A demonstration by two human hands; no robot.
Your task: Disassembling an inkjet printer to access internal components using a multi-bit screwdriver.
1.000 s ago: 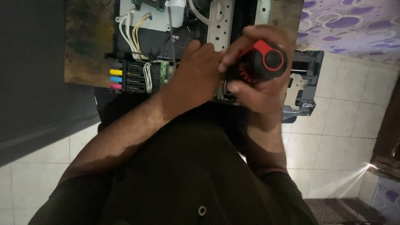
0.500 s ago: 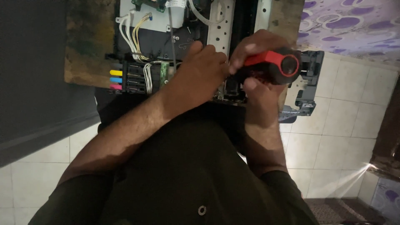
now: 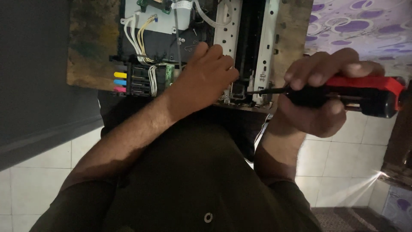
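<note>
Right hand (image 3: pixel 317 99) at 3 o'clock, fist closed around red-black screwdriver (image 3: pixel 343 94), tip on opened printer (image 3: pixel 193 51). Left hand (image 3: pixel 206 79) at 12 o'clock, fingers curled, resting on printer frame atop table (image 3: pixel 90 47).

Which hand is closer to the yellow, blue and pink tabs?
Left. The left hand rests just right of the coloured tabs; the right hand, holding the screwdriver, is far right.

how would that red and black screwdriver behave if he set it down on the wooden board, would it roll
The screwdriver looks stiff, with a thin metal shaft that should not bend. Its thick handle fills the right hand, so it is probably handle-heavy. The handle seems rounded, so it may roll a little on the wooden board, though the flat red strip along it might stop it.
</note>
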